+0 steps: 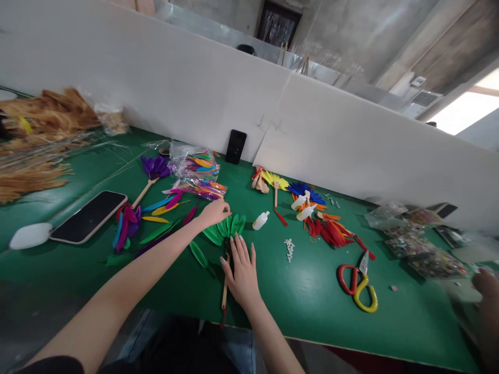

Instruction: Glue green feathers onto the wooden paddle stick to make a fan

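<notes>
A feather fan with green feathers (212,234) and a wooden handle (225,291) lies on the table in front of me. My right hand (242,270) rests flat over the base of the feathers and beside the handle, fingers stretched out. Above the fan's upper left feathers is my left hand (215,213), its fingertips pinched together. Whatever they hold, if anything, is too small or hidden to name. A loose green feather (198,254) lies left of the handle. Just right of the fan, a small white glue bottle (260,221) is lying tilted.
Loose coloured feathers (156,208), a phone (89,217) and a purple feather fan (155,167) are at left. Scissors (360,280), white beads (289,249) and red feathers (333,231) lie to the right. Another person's hand (487,285) shows at the right edge.
</notes>
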{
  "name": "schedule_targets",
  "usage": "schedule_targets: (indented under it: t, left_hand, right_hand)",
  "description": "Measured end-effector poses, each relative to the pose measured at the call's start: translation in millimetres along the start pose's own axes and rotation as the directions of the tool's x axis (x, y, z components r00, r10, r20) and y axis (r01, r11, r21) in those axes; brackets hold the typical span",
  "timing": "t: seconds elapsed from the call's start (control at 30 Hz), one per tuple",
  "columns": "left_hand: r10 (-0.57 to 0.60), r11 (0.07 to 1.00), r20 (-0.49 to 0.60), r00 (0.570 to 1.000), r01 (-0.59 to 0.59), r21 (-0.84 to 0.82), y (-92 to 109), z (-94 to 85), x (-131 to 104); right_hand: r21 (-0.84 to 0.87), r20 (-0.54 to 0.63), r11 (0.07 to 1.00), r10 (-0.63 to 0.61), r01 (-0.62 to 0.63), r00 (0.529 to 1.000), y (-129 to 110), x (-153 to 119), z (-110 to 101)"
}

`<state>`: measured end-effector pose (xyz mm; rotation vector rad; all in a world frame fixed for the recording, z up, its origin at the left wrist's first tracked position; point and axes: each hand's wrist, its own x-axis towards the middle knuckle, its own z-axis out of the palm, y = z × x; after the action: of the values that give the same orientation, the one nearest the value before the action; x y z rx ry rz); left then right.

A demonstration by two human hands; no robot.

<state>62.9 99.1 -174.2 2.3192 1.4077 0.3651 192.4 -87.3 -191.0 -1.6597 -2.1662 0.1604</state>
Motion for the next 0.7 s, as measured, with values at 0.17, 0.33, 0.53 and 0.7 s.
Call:
schedule_targets:
  t: [0.17,0.33,0.53,0.7]
  left_hand:
    - [0.016,1.000,-0.007,1.000,-0.016,-0.001,10,-9.6,0]
    - [0.087,0.996,0.061,0.994,-0.086,-0.010,22,-14.6,3]
    - [0.104,0.994,0.106,0.989,-0.105,0.003,25,-8.5,9]
    - [0.088,0.996,0.099,0.991,-0.091,0.021,23,-6.3,9]
  right_hand:
    - [0.013,0.024,1.000,-0.020,0.020,1.000,-1,0,-1]
    - [0.008,0.029,1.000,-0.025,0.025,0.999,-1,-1,0]
    - [0.006,0.015,0.999,-0.037,0.037,0.999,0,0,-1]
    - [0.004,0.024,1.000,-0.028,0.028,0.999,0,0,0]
